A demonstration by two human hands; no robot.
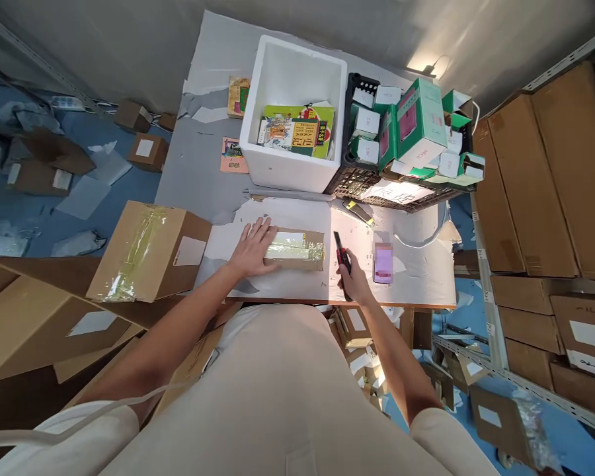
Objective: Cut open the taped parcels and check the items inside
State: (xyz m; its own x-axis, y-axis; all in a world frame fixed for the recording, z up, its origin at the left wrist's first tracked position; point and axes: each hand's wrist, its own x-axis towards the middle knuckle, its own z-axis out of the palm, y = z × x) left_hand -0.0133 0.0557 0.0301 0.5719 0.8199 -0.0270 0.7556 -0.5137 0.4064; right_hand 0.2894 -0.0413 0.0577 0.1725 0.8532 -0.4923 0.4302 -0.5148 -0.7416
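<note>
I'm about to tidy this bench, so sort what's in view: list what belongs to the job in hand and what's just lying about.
In the job, it seems:
parcel, under the left hand
knife, in the right hand

Probably just lying about:
phone
yellow-black tool
pink card

I see a plain cream shirt (277, 383) bottom centre, short pale sleeves (449, 433) lower left and right, whitish cable (44, 436) crossing lower-left sleeve.

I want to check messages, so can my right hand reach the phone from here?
Probably yes: the phone lies close beside the right hand with nothing between them, though that hand holds a box cutter and may need to free itself first.
</note>
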